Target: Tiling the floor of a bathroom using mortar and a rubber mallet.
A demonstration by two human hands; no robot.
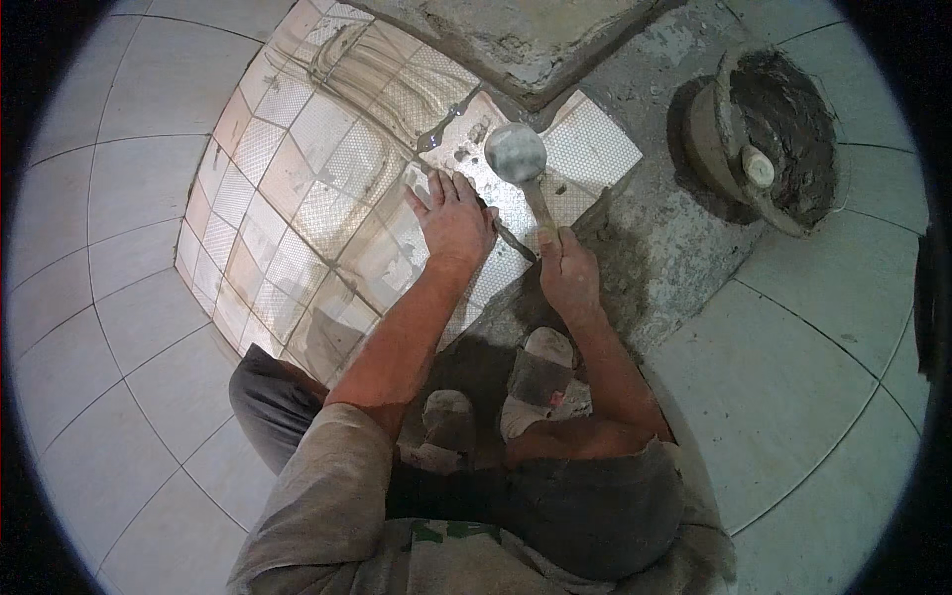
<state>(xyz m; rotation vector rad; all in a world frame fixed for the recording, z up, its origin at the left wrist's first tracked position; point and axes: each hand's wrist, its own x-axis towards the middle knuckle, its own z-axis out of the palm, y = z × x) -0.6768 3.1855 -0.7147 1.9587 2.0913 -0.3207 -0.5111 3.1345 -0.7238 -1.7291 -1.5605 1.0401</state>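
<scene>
Head view, looking down on a person crouched on a floor. Nearest: two mortar-caked sandals (516,392) on a patch of grey mortar bed (650,248).

Right hand (567,270): fingers wrapped tight round the wooden handle of a rubber mallet (518,159). Handle runs up and away from the fist; the round grey head sits well beyond the knuckles, over the freshly laid tile (555,169). Cannot tell whether the head touches the tile.

Left hand (451,216): palm flat, fingers spread wide, pressing on the near-left part of the same patterned tile, just beside the mallet handle. Fingertips point away from the body, short of the mallet head.

Left of the hands: laid patterned tiles (288,208), some smeared with mortar. Plain pale floor tiles (129,327) around.

Farther right: mortar-crusted bucket (769,139), wet mix inside, a pale round object resting in it.
</scene>
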